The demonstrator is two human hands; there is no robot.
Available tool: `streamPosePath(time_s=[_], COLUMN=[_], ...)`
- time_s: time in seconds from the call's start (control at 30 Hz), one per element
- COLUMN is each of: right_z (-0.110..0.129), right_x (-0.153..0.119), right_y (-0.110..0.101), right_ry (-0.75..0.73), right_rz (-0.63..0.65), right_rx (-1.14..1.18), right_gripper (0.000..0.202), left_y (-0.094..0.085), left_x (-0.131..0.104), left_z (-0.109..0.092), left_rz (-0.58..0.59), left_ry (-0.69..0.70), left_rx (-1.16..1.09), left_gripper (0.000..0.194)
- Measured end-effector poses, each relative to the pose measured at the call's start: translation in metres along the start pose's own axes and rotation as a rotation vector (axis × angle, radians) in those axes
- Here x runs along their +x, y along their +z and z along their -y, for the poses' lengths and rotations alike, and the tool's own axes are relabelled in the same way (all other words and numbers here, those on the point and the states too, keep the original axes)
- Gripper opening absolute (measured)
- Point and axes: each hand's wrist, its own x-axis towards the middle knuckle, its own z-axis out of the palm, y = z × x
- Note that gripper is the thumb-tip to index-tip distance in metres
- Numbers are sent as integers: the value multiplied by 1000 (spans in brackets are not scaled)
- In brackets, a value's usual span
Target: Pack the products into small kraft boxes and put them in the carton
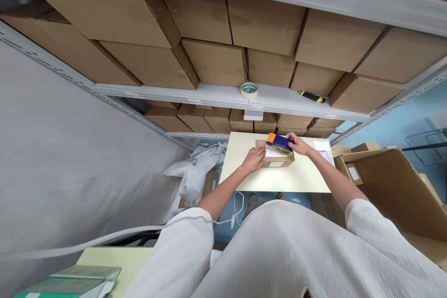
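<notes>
A small cardboard box [279,163] stands on the pale yellow table [240,177], with a white sheet [274,152] on its top. My left hand [254,159] rests on the box's left end, its fingers laid out over the top edge. Over the box's right part, my right hand [297,143] grips a blue and orange tape dispenser [279,141], fingers wrapped round its near right side. A roll of tape shows at the dispenser's lower edge. Whether the dispenser touches the box I cannot tell.
Grey shelves packed with cardboard boxes [265,23] rise behind the table. A tape roll [249,90] and a yellow-black utility knife [311,97] lie on a shelf. White plastic wrap [199,172] is heaped at left; a large open carton [394,186] stands at right. A white cable [139,229] crosses lower left.
</notes>
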Motion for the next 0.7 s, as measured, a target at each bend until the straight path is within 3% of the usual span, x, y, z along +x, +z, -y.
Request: streamPosePath(time_s=[0.13, 0.3, 0.47, 0.7], right_z=[12, 17, 9, 5], right_x=[-7, -10, -9, -9], right_y=[2, 6, 3, 4], right_ry=[-99, -108, -21, -48], right_rz=[8, -28, -34, -48], right_rx=[-261, -489, -424, -269], right_gripper=[16, 33, 35, 36], left_y=[-1, -2, -3, -7], left_x=[2, 2, 2, 3], left_z=[1, 1, -1, -2], left_rz=[17, 25, 15, 10], left_ry=[7, 5, -2, 0], left_rx=[7, 19, 24, 13], left_gripper=[53, 54, 54, 49])
